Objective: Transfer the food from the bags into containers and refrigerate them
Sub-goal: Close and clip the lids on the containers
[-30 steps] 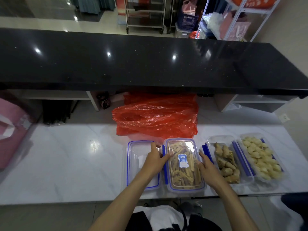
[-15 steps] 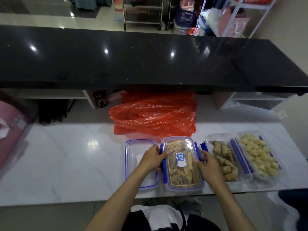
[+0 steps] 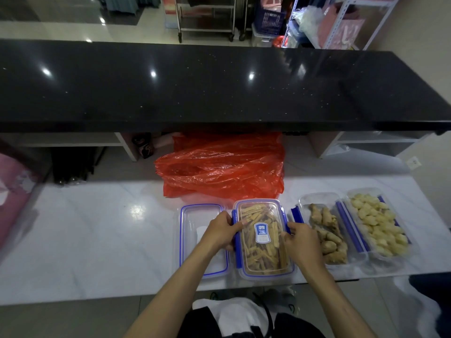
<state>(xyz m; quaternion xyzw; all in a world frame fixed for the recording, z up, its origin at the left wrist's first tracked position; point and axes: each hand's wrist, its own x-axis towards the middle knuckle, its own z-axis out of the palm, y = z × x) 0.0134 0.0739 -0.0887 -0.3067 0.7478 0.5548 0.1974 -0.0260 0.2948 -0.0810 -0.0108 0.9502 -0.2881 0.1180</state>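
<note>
On white marble-patterned surface (image 3: 97, 240), near front edge: row of four clear plastic containers with blue trim. Second from left: lidded clear rectangular container with blue side latches (image 3: 263, 237), filled with pale yellow-brown stick-shaped food, blue-and-white label on lid. Left hand (image 3: 220, 232) clamped on left long side of this container, thumb over lid edge, fingers curled down along blue latch. Right hand (image 3: 302, 242) clamped on right long side, fingers curled against right latch, thumb toward lid. Both grips closed round same container; cannot tell whether latches fully snapped down. Container resting on surface, not lifted so far as visible.

Immediately left, touching or just beside: clear flat rectangular lid with blue seal rim (image 3: 195, 240), lying flat, partly covered by left forearm. To right, slightly apart: open clear rectangular container of knobbly tan ginger-like pieces (image 3: 327, 235), blue latch standing up on its left side. Farther right, just beside that one: open clear rectangular container of pale yellow peeled chunks (image 3: 378, 228), blue latches along both long sides.

Behind the row, near back of surface: crumpled translucent red plastic bag (image 3: 222, 169), lying slack. Above and behind: raised glossy black speckled countertop (image 3: 195, 86). At far left edge: pink bag (image 3: 12, 191), blurred, partly out of frame.
</note>
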